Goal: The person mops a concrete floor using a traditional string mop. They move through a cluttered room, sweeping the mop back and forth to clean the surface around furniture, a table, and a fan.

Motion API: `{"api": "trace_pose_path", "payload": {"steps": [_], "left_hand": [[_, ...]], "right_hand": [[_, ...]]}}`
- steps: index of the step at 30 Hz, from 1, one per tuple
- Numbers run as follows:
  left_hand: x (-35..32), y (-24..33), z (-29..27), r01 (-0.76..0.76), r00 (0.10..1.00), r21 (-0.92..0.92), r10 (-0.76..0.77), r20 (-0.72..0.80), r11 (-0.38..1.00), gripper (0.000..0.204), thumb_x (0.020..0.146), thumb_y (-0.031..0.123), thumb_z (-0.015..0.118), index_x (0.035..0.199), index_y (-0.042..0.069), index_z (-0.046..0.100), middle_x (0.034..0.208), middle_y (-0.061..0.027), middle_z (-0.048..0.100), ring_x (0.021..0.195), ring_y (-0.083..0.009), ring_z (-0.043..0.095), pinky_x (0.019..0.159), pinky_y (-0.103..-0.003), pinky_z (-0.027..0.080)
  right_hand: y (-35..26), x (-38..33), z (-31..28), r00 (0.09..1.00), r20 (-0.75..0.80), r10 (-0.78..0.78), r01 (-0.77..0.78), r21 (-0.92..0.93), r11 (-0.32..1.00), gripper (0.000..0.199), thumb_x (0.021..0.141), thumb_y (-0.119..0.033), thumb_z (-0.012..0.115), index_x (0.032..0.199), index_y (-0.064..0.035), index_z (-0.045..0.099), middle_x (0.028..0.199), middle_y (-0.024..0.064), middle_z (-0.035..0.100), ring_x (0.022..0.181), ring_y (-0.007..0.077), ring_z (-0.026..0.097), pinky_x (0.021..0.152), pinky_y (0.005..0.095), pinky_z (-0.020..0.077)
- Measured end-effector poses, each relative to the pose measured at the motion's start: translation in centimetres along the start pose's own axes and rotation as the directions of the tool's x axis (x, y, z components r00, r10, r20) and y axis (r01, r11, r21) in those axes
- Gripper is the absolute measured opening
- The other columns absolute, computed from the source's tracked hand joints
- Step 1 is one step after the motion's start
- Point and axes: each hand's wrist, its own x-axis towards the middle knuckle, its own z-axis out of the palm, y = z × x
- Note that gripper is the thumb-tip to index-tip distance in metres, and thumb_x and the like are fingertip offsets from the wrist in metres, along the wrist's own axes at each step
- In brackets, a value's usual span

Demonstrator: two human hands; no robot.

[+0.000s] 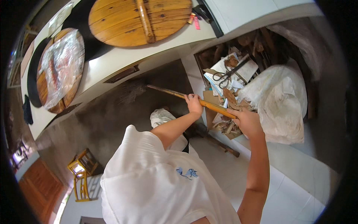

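One yellow wooden pole (215,108) slants below the worktop (100,69). From here, the left hand (194,105) is curled firmly round its mid-length; the right hand (246,121) is wrapped round it nearer the body, hiding that end. Past the thin far end hangs a greyish blur (132,94) I can't make out. Above, the round wooden lid (115,22) is cut off; a whitish sack (283,104) covers some scraps (233,98).

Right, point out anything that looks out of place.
Beyond the right hand, leaves and paper lie jumbled beside the white sack, with scissor-handled tongs across the paper. It looks odd because everything is loose and mixed, not sorted.
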Motion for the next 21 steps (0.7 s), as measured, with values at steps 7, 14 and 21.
{"api": "trace_pose_path", "payload": {"steps": [7,14,21], "left_hand": [[-5.4,4.6,5.9,-0.108,0.945,0.058,0.085,0.316,0.992,0.016,0.07,-0.004,0.057,0.085,0.001,0.055,0.098,-0.0199,0.048,0.11,-0.0365,0.039,0.107,-0.045,0.017],[-11.5,3.8,7.3,-0.496,0.568,0.078,0.255,0.783,0.865,0.028,0.071,0.019,0.068,0.094,0.007,0.056,0.095,-0.0166,0.053,0.108,-0.0326,0.042,0.103,-0.049,0.022],[-19.9,0.1,8.4,-0.73,0.335,0.082,0.251,0.908,0.678,0.039,0.068,0.033,0.071,0.097,0.01,0.058,0.095,-0.0097,0.058,0.099,-0.0255,0.05,0.087,-0.039,0.042]], "right_hand": [[3.3,-7.9,2.3,0.948,0.07,0.311,-0.313,0.023,0.949,0.039,0.076,-0.016,0.063,0.112,-0.0282,0.058,0.078,0.0109,0.055,0.069,0.0264,0.057,0.065,0.0364,0.0452],[2.0,-16.9,8.0,0.89,0.132,0.436,-0.451,0.115,0.885,0.036,0.082,-0.015,0.053,0.118,-0.0227,0.054,0.077,0.0135,0.057,0.074,0.0294,0.056,0.068,0.0394,0.0445],[-0.2,-25.1,15.6,0.859,0.23,0.458,-0.503,0.213,0.838,0.042,0.079,-0.012,0.055,0.12,-0.0203,0.05,0.084,0.0112,0.061,0.081,0.0296,0.058,0.07,0.0395,0.0457]]}}
